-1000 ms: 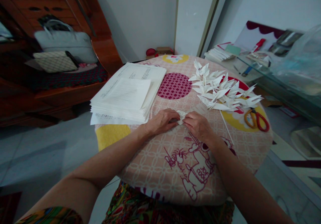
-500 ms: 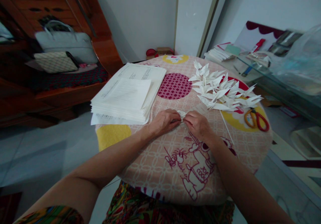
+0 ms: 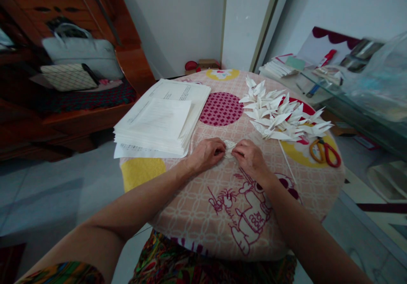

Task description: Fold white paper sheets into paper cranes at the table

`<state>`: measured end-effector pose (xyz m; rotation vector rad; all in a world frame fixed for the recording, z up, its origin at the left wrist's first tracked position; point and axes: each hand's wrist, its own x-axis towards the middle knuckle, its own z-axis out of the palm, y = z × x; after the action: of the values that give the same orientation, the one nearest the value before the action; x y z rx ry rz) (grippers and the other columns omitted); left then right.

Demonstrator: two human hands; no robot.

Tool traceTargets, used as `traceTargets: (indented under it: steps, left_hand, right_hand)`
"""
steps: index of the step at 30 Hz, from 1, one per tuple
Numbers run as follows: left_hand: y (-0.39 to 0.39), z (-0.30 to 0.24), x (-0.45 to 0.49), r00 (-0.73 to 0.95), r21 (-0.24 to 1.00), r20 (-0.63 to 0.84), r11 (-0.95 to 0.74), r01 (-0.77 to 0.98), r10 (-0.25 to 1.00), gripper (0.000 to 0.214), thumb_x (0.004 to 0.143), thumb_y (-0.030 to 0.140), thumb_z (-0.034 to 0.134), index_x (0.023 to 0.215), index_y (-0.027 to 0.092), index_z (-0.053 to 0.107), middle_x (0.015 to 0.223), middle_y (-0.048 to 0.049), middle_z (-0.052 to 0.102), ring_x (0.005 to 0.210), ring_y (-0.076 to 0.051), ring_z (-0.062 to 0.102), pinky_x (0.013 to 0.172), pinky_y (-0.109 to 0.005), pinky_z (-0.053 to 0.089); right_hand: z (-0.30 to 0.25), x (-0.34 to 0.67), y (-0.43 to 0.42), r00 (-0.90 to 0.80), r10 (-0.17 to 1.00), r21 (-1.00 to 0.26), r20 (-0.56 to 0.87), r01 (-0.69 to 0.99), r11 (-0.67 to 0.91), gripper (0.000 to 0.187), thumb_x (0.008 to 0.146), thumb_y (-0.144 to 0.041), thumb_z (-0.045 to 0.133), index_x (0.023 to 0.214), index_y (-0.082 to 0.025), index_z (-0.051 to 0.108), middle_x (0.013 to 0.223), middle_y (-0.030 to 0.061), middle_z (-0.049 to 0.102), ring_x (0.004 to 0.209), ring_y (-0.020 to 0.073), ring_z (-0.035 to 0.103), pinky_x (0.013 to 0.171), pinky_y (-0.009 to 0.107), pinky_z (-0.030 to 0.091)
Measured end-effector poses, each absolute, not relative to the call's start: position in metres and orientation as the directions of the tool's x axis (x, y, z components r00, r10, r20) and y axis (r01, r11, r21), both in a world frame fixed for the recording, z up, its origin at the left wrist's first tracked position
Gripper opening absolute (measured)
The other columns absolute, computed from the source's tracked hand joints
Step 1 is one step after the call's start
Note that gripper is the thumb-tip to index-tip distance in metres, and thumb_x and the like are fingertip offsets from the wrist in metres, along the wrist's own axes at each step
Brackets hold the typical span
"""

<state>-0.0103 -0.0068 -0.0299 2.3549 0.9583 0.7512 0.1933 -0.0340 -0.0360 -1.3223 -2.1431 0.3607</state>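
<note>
A small folded piece of printed paper [image 3: 229, 147] lies on the tablecloth between my hands. My left hand [image 3: 208, 153] has its fingers closed on the paper's left side, and my right hand [image 3: 249, 154] pinches its right edge. Fingers cover parts of the paper, so its full shape is hidden. Beyond my left hand stands a thick stack of printed sheets [image 3: 152, 135], with a smaller white sheet [image 3: 168, 116] on top. Beyond my right hand is a pile of folded paper cranes [image 3: 276, 110], white with pointed tips.
Scissors [image 3: 324, 151] with orange and red handles lie near the right edge of the round, cloth-covered table [image 3: 190, 207]. A glass shelf [image 3: 343, 101] with papers and a plastic bag stands at right. On the left, a wooden bench [image 3: 95, 118] bears a grey handbag [image 3: 85, 55].
My left hand has shifted slightly left along the folded paper, and more of the paper shows between my hands. My right hand has hardly moved.
</note>
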Motion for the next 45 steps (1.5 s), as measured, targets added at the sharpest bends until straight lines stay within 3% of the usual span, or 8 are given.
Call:
traceTargets:
  steps: [13,19,45]
  left_hand:
    - [-0.004,-0.025,-0.002,0.456,0.623,0.188,-0.464,0.629,0.87,0.013,0.08,0.014,0.061,0.069,0.015,0.067,0.085,-0.0048,0.069,0.079,-0.016,0.063,0.073,-0.027,0.049]
    - [-0.003,-0.022,0.003,0.384,0.563,0.132,-0.388,0.73,0.914,0.011,0.078,0.016,0.061,0.067,0.015,0.065,0.079,-0.0042,0.065,0.074,-0.015,0.059,0.07,-0.028,0.048]
    - [-0.002,-0.021,0.009,0.39,0.439,0.098,-0.391,0.809,0.916,0.013,0.081,0.017,0.059,0.069,0.015,0.064,0.08,-0.0078,0.066,0.075,-0.019,0.06,0.071,-0.031,0.048]
  right_hand:
    - [-0.029,0.182,-0.029,-0.199,0.946,-0.49,0.255,0.817,0.304,0.017,0.079,-0.009,0.063,0.064,-0.017,0.066,0.074,0.0061,0.062,0.076,0.0193,0.056,0.071,0.03,0.04]
    - [-0.027,0.175,-0.028,-0.144,0.962,-0.452,0.231,0.86,0.237,0.018,0.077,-0.009,0.063,0.061,-0.016,0.066,0.073,0.0065,0.063,0.073,0.0184,0.055,0.069,0.03,0.038]
    - [-0.032,0.172,-0.024,-0.117,0.97,-0.415,0.212,0.888,0.197,0.017,0.077,-0.011,0.066,0.062,-0.017,0.063,0.075,0.0072,0.063,0.074,0.0193,0.054,0.069,0.031,0.039]
